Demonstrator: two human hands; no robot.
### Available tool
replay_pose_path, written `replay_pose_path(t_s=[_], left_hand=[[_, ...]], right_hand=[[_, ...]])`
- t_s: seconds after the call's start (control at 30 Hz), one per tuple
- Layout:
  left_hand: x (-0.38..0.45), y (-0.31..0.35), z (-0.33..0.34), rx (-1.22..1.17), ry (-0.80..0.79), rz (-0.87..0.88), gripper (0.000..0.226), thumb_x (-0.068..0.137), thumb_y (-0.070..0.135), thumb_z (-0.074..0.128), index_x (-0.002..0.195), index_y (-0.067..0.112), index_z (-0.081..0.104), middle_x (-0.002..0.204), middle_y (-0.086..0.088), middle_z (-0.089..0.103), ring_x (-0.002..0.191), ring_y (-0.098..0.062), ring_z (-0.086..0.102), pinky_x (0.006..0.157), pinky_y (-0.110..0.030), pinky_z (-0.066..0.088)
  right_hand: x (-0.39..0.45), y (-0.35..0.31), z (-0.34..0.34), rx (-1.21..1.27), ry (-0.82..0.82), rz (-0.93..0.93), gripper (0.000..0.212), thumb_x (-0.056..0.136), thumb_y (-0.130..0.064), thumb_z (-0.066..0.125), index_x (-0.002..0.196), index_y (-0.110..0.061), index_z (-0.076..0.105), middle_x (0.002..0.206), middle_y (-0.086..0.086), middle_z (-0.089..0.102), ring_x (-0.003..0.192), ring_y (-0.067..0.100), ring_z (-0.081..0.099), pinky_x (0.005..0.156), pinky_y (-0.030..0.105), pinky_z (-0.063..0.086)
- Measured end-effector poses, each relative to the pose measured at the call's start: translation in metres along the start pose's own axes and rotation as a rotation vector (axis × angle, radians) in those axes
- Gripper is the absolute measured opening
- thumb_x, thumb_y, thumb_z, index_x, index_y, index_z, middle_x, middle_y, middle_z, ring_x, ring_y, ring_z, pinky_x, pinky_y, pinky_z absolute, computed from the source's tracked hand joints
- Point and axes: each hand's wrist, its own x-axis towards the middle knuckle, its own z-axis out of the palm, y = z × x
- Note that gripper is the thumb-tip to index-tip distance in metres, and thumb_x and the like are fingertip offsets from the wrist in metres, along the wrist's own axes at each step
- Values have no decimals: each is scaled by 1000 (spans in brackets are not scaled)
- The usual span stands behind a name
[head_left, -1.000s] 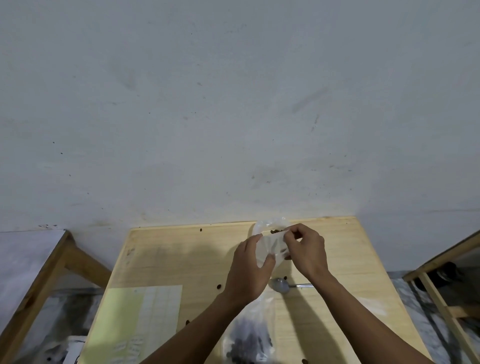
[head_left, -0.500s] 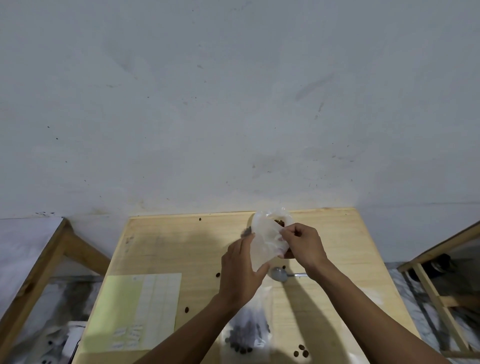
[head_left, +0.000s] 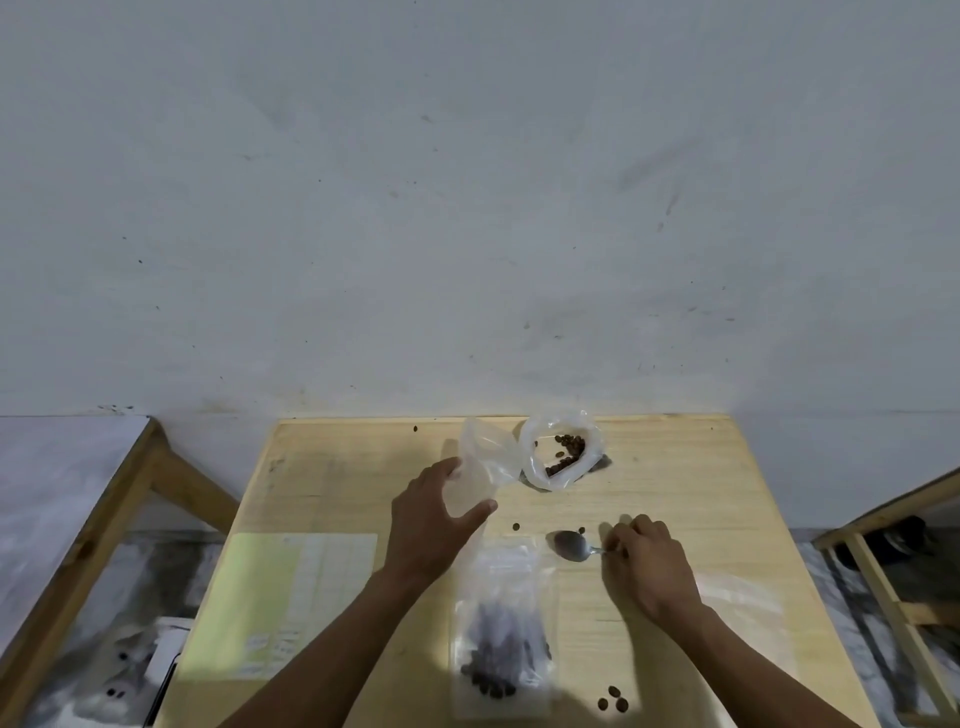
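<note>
In the head view, an empty clear bag (head_left: 485, 462) is held between the thumb and fingers of the left hand (head_left: 434, 525), above the middle of the wooden table (head_left: 337, 467). The handle of a metal spoon (head_left: 570, 545) is pinched by the right hand (head_left: 649, 566), right of centre, with its bowl pointing left. An open bag of beans (head_left: 561, 452) is seen just right of the held bag, at the far edge. A zip pouch of beans (head_left: 501, 623) is seen between the forearms, and a pale green sheet (head_left: 280, 603) at the near left.
</note>
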Motion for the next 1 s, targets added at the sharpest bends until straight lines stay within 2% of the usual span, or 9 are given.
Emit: replay_pose_path(t_s=[0.17, 0.23, 0.3, 0.37, 0.47, 0.6, 0.73, 0.9, 1.0], left_hand=[[-3, -1, -2, -14, -12, -20, 70, 73, 56, 76, 130, 23, 53, 127, 7, 62, 112, -12, 58, 101, -39, 47], [-4, -2, -3, -14, -10, -24, 70, 73, 55, 77, 131, 23, 53, 127, 7, 62, 112, -12, 58, 100, -37, 48], [-3, -6, -4, -8, -10, -32, 70, 73, 56, 76, 131, 23, 53, 128, 6, 62, 113, -12, 58, 101, -38, 48], [-1, -10, -6, -5, -17, -40, 71, 73, 56, 76, 131, 22, 53, 128, 5, 62, 113, -13, 59, 101, -39, 48], [5, -16, -8, 5, -31, -43, 70, 73, 55, 77, 130, 22, 53, 128, 5, 62, 113, -14, 59, 100, -38, 48], [18, -16, -8, 27, -164, -15, 71, 72, 54, 78, 130, 23, 52, 129, 8, 57, 116, -12, 54, 100, -33, 45], [29, -5, -3, 47, -347, 49, 73, 69, 58, 77, 130, 28, 49, 128, 13, 53, 114, -10, 53, 96, -31, 47], [42, 7, 14, 55, -449, 113, 82, 62, 64, 71, 133, 32, 45, 135, 18, 51, 120, -7, 51, 102, -36, 45], [45, 11, 24, 30, -543, 176, 83, 67, 57, 76, 139, 32, 41, 146, 16, 44, 131, -6, 44, 107, -36, 42]], right_hand=[[-1, -8, 0, -137, -92, 5, 13, 96, -30, 43, 101, -27, 55, 105, -6, 54, 102, 20, 49, 79, 33, 36], [-3, -15, -13, 8, -118, 2, 8, 93, -24, 43, 90, -25, 51, 97, -8, 57, 92, 20, 54, 78, 34, 40], [0, -17, -28, 275, -173, -3, 13, 92, -16, 47, 84, -27, 51, 92, -7, 58, 84, 18, 56, 75, 34, 44], [9, -14, -44, 403, -114, -36, 24, 92, -9, 52, 83, -31, 52, 90, -6, 57, 80, 14, 55, 72, 28, 43], [30, -14, -72, 375, -36, -61, 32, 82, 7, 51, 94, -22, 57, 87, -2, 50, 73, 8, 51, 63, 14, 36], [60, -20, -113, 304, -51, -21, 35, 77, 7, 49, 100, -18, 59, 89, 4, 62, 74, 18, 55, 60, 27, 37], [86, -28, -129, 439, 30, 42, 22, 82, 1, 54, 88, -19, 59, 76, 2, 69, 67, 23, 64, 49, 25, 43], [102, -41, -126, 703, 140, 110, 7, 84, -6, 69, 83, -8, 62, 74, 13, 71, 60, 24, 69, 57, 25, 51], [104, -45, -115, 878, 202, 119, 5, 89, -5, 63, 84, -6, 64, 79, 16, 70, 69, 27, 70, 67, 28, 58]])
